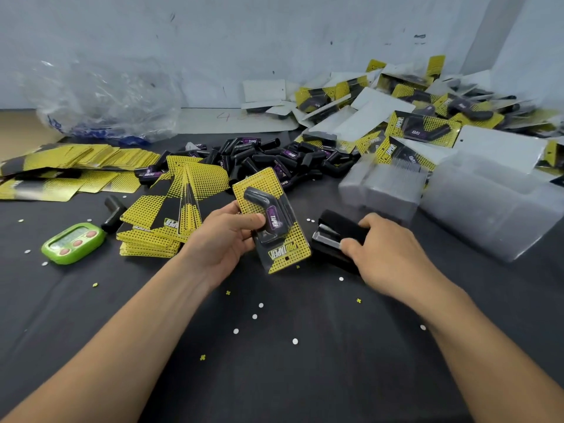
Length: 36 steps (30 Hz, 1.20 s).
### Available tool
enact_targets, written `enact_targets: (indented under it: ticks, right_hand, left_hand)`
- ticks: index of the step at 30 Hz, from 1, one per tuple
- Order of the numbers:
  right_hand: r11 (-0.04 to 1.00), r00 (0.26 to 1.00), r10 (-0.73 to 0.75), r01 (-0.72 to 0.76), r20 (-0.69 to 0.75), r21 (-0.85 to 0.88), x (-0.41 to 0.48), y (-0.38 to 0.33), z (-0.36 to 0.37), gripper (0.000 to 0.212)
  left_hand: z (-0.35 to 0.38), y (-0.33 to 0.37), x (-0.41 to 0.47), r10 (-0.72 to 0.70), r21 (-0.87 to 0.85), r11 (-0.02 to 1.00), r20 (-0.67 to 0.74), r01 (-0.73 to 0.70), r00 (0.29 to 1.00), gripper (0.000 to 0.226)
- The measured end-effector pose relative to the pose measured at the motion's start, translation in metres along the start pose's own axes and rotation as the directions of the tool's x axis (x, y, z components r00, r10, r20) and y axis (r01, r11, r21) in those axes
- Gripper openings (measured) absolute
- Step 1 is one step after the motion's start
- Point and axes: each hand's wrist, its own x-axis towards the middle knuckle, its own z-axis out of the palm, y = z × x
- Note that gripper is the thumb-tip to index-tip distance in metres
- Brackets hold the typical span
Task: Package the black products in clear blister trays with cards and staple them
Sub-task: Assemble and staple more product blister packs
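Observation:
My left hand (225, 239) holds an assembled pack (274, 221) above the dark table: a yellow-and-black card with a bent black product under a clear blister tray, thumb pressed on the front. My right hand (387, 251) grips a black stapler (332, 239) that rests on the table just right of the pack, its metal mouth pointing at the pack's lower edge. Loose black products (268, 160) are heaped behind. Fanned yellow cards (171, 215) lie to the left. Stacked clear blister trays (387, 184) stand to the right.
Finished packs (421, 126) pile up at the back right against the wall. A green timer (73, 242) sits at the left, more cards (61, 166) and a crumpled plastic bag (103, 99) behind it. Paper punch dots (259, 312) dot the black table cloth.

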Motion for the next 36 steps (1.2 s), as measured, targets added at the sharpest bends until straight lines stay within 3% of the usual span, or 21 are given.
enact_targets:
  ticks: [3, 8, 16, 19, 24, 28, 34, 36]
  right_hand:
    - [0.992, 0.998, -0.065, 0.065, 0.000, 0.111, -0.014, -0.004, -0.005, 0.037]
    - [0.987, 0.979, -0.158, 0.158, 0.126, 0.008, -0.030, -0.008, -0.002, 0.040]
    - [0.945, 0.873, -0.327, 0.298, 0.362, 0.135, -0.030, -0.007, -0.022, 0.015]
    - [0.941, 0.819, -0.330, 0.325, 0.470, 0.093, -0.036, -0.007, -0.025, 0.044]
    - [0.946, 0.868, -0.261, 0.316, 0.421, -0.065, -0.047, -0.016, -0.012, 0.081]
    - [0.948, 0.898, -0.250, 0.303, 0.361, -0.098, -0.053, -0.023, 0.000, 0.073]
    - [0.959, 0.916, -0.246, 0.185, 0.316, 0.213, -0.047, -0.020, -0.005, 0.063]
    - [0.944, 0.922, -0.229, 0.133, 0.311, 0.303, -0.047, -0.020, -0.003, 0.064]
  left_hand:
    - [-0.002, 0.003, 0.001, 0.047, -0.041, 0.998, -0.052, -0.050, 0.998, 0.030]
    - [0.000, 0.001, 0.002, 0.066, -0.013, 0.998, -0.074, -0.068, 0.995, 0.027]
    - [0.003, 0.002, 0.000, 0.047, -0.035, 0.998, -0.086, -0.050, 0.995, 0.027]
    - [0.006, 0.003, -0.001, 0.046, -0.038, 0.998, -0.089, -0.049, 0.995, 0.029]
    - [0.006, 0.004, -0.003, 0.054, -0.052, 0.997, -0.088, -0.059, 0.995, 0.033]
    - [0.005, 0.005, -0.004, 0.057, -0.108, 0.992, -0.086, -0.066, 0.995, 0.028]
    - [0.005, 0.011, -0.003, 0.049, -0.305, 0.950, -0.084, -0.073, 0.995, 0.043]
    - [0.006, 0.014, -0.005, 0.047, -0.330, 0.942, -0.061, -0.065, 0.997, 0.037]
